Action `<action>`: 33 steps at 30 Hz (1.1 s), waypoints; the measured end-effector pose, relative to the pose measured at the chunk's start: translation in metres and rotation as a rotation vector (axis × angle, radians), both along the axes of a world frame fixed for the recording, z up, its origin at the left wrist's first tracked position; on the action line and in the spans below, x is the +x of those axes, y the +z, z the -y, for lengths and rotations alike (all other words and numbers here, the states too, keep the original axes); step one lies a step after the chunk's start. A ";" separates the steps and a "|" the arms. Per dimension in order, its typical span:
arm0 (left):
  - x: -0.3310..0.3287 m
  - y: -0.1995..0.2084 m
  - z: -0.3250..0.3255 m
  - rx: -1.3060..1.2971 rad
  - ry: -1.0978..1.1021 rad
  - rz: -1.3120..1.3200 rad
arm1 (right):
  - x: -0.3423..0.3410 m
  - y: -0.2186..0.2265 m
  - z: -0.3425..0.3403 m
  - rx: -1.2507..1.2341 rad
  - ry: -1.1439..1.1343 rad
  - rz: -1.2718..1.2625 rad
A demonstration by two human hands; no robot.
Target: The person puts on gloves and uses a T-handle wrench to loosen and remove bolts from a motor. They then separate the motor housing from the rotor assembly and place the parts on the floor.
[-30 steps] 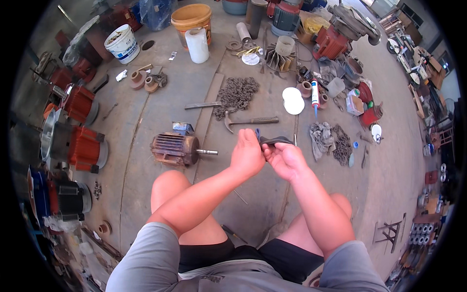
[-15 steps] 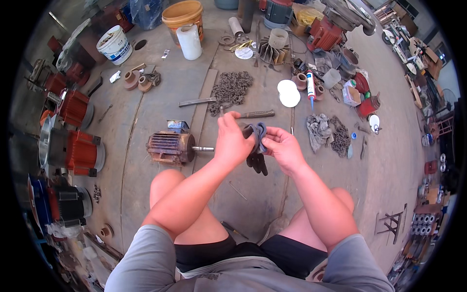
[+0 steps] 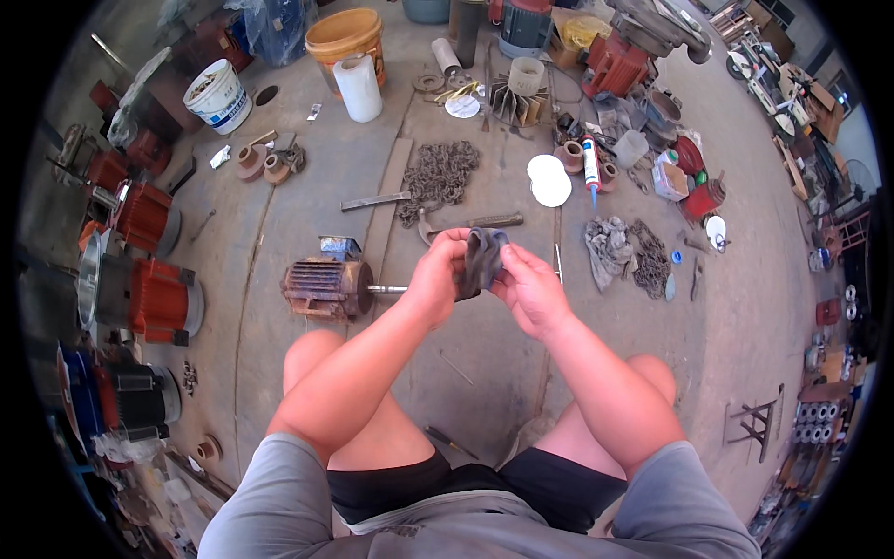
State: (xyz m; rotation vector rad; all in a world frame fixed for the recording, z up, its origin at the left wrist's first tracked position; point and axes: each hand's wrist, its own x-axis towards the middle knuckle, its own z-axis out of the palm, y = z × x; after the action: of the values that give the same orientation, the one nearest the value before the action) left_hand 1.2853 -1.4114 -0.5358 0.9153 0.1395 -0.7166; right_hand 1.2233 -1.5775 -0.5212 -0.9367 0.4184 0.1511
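Note:
A dark work glove with a grey-blue cuff (image 3: 484,256) is bunched up between my two hands, above the floor in front of my knees. My left hand (image 3: 440,278) pinches its left side, and my right hand (image 3: 532,287) grips the cuff's right side with thumb and fingers. The glove's fingers are mostly tucked out of sight. Just beyond my hands lies a hammer (image 3: 494,221), partly hidden by the left hand. To the left, a rusty electric motor (image 3: 326,284) rests on the floor, its bare shaft (image 3: 387,290) pointing at my left wrist.
Farther off lie a heap of chain (image 3: 442,172), a flat metal bar (image 3: 374,201) and white discs (image 3: 549,182). A sealant tube (image 3: 590,163), grey rags (image 3: 608,250) and more chain (image 3: 650,259) are to the right. Red motors (image 3: 158,298) line the left. A screwdriver-like tool (image 3: 451,442) lies between my legs.
The glove's dark fingers, which hung below my hands, are now gathered up between them. My left hand has shifted slightly down and turned. More of the hammer's head shows.

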 end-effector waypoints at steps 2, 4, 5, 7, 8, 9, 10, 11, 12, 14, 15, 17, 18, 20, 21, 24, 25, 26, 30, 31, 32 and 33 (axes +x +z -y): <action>-0.017 0.008 0.011 0.252 0.046 0.154 | -0.003 -0.004 -0.002 -0.094 0.080 0.041; -0.029 0.028 0.025 0.541 0.045 0.223 | -0.007 -0.025 0.003 -0.308 0.202 0.095; -0.026 0.017 0.023 0.515 0.066 0.229 | -0.008 -0.027 -0.003 -0.409 0.211 0.136; -0.015 -0.012 0.014 0.460 0.108 0.250 | -0.006 -0.030 -0.016 -0.611 0.225 0.228; -0.012 -0.006 0.012 0.475 0.085 0.238 | -0.008 -0.024 -0.015 -0.690 0.149 0.180; -0.010 0.001 0.009 0.534 0.016 0.252 | -0.007 -0.021 -0.011 -0.845 0.106 0.195; -0.008 0.007 0.005 0.594 -0.053 0.265 | -0.003 -0.018 -0.002 -1.000 0.061 0.209; -0.006 0.011 0.001 0.649 -0.126 0.277 | 0.000 -0.014 0.005 -1.158 0.015 0.219; -0.003 0.016 -0.006 0.910 -0.332 0.475 | 0.000 0.000 0.009 -1.207 -0.007 0.220; -0.007 0.001 -0.013 1.256 -0.434 0.776 | -0.006 -0.003 0.014 -1.503 0.124 0.377; -0.008 -0.003 -0.016 1.430 -0.481 0.930 | -0.009 -0.004 0.012 -1.645 0.194 0.462; -0.006 -0.006 -0.008 1.522 -0.647 0.825 | -0.022 -0.015 -0.001 -1.792 0.394 0.387; -0.004 -0.002 -0.006 1.541 -0.708 0.809 | -0.029 -0.029 -0.007 -1.835 0.506 0.357; -0.004 0.011 0.003 1.548 -0.760 0.786 | -0.038 -0.056 -0.022 -1.867 0.714 0.214; -0.006 0.006 0.008 1.544 -0.814 0.878 | -0.041 -0.068 -0.030 -1.856 0.807 0.099; -0.020 -0.011 0.020 1.540 -0.594 1.077 | -0.023 -0.086 -0.028 -1.483 1.044 -0.091; -0.020 -0.013 0.023 1.547 -0.555 1.121 | -0.014 -0.086 -0.020 -1.172 0.953 -0.197; -0.021 -0.015 0.028 1.541 -0.517 1.166 | -0.005 -0.082 -0.010 -0.883 0.834 -0.319; -0.017 -0.008 0.032 1.582 -0.366 1.328 | 0.018 -0.052 0.015 -0.411 0.424 -0.515; -0.017 -0.015 0.037 1.597 -0.352 1.324 | 0.018 -0.058 0.020 -0.576 0.414 -0.454; -0.016 -0.022 0.035 1.630 -0.337 1.312 | 0.018 -0.065 0.016 -0.731 0.413 -0.380; -0.016 -0.027 0.037 1.651 -0.327 1.308 | 0.015 -0.073 0.017 -0.886 0.398 -0.312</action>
State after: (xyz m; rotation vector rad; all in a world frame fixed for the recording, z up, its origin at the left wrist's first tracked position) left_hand 1.2690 -1.4486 -0.5623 2.8500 -0.7231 0.0028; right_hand 1.2387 -1.5948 -0.5938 -1.8810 0.5970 0.5034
